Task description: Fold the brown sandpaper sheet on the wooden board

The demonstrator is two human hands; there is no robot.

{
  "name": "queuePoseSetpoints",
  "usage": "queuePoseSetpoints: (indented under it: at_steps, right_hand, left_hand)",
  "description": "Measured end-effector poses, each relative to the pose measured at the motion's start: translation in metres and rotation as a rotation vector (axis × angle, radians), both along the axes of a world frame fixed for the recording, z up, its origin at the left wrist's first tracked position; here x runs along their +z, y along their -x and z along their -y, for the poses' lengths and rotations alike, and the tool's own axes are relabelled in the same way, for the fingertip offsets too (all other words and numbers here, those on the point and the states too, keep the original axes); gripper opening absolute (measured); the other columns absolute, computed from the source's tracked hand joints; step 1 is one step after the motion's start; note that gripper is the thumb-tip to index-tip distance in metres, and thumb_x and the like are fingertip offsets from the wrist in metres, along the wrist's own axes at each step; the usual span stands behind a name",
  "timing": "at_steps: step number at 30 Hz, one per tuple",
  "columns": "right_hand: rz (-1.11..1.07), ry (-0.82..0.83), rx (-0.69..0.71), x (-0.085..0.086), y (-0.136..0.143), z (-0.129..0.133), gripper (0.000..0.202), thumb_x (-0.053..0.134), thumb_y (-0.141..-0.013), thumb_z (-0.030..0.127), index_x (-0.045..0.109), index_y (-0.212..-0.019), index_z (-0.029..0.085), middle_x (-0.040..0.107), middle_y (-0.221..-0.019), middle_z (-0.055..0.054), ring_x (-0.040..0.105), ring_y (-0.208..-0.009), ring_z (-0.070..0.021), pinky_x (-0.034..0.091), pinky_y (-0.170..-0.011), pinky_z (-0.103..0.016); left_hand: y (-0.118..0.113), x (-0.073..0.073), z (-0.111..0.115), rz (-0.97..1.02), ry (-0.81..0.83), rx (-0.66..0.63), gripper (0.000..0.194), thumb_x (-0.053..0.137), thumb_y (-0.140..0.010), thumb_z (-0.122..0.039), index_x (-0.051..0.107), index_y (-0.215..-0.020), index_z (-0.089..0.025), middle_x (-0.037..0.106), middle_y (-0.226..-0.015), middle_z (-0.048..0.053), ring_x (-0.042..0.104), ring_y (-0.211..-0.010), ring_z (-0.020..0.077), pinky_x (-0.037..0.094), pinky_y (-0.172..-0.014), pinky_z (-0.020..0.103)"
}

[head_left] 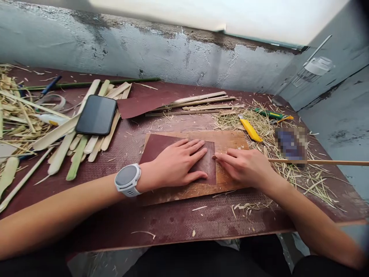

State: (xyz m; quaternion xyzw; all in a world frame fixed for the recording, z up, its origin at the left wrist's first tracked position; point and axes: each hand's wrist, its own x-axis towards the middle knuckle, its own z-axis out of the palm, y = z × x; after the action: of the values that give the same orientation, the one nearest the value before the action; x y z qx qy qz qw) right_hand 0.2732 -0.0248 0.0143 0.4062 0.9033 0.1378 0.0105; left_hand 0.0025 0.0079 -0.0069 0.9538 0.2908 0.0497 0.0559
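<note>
The right hand's (245, 165) thumb and fingers are bunched together, clamped near one end of a thin stick (331, 162), whose shaft seems to pass beneath the palm and runs out past the wrist to the right. The pinched end meets the edge of a dark brown sheet (157, 147); holding so near the tip probably gives close control there. The left hand (178, 161) lies flat on that sheet, fingers slightly spread and thumb well apart, gripping nothing; its weight likely stops the sheet from sliding. Underneath, a wooden board (232, 139) rests on the surface (173, 227), perhaps as a firm backing. Beyond the right hand, a yellow cutter (250, 130) and a green-handled tool (269, 113) lie among shavings (314, 184), seemingly within easy reach. A second sheet (144, 104) lies behind the board. To the left, a phone (96, 115) sits on pale strips (62, 157), apart from the hands.
</note>
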Motion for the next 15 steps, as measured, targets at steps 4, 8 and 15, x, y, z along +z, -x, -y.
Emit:
queuePoseSetpoints:
  at_steps: [4,8,15]
  right_hand:
    - [0.025,-0.053,0.030,0.002,0.004,0.001,0.030,0.054,-0.103,0.019,0.072,-0.126,0.023,0.071,-0.085,-0.002,0.059,-0.065,-0.0137,0.022,-0.058,-0.032]
    - [0.042,0.080,0.152,0.012,0.008,0.012,0.033,0.056,-0.100,0.015,0.069,-0.131,0.020,0.072,-0.090,-0.003,0.062,-0.073,-0.0148,0.025,-0.060,-0.032]
    - [0.012,-0.017,0.094,0.005,0.004,0.002,0.033,0.056,-0.100,0.013,0.071,-0.128,0.022,0.071,-0.085,-0.002,0.058,-0.069,-0.0143,0.025,-0.060,-0.032]
  left_hand:
    - [0.000,-0.001,0.000,0.021,0.004,-0.003,0.086,0.043,-0.103,-0.073,0.048,-0.157,-0.006,0.037,-0.166,0.021,0.039,-0.155,0.0349,0.030,-0.131,0.047]
    - [0.000,-0.003,0.000,0.040,-0.005,0.004,0.086,0.043,-0.102,-0.074,0.049,-0.156,-0.007,0.038,-0.166,0.021,0.041,-0.154,0.0348,0.032,-0.130,0.047]
    - [0.001,-0.004,-0.003,0.028,-0.023,-0.010,0.087,0.040,-0.102,-0.075,0.049,-0.156,-0.007,0.039,-0.165,0.021,0.043,-0.153,0.0350,0.032,-0.130,0.046]
